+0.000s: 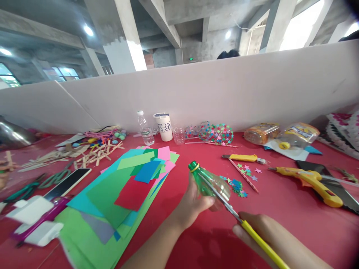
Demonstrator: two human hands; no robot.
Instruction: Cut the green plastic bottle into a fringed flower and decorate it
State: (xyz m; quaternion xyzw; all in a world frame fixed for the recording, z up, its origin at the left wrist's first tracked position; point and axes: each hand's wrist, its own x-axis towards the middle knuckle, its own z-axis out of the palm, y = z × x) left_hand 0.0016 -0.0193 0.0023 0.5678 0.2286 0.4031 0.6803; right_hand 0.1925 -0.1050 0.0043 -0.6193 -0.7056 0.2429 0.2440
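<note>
My left hand is closed around the top part of a green plastic bottle, whose green cap points up and to the left. The bottle's wide end, to the right, looks cut off. In my right hand is a pair of yellow-handled scissors, seen nearly edge-on. Their narrow metal blades lie against the bottle, and I cannot tell whether they are apart. Small star sequins lie on the red table just beyond the bottle.
Stacked colored paper covers the left. A yellow glue gun and a yellow utility knife lie to the right. A clear water bottle, white cup and star-covered bottle line the white partition.
</note>
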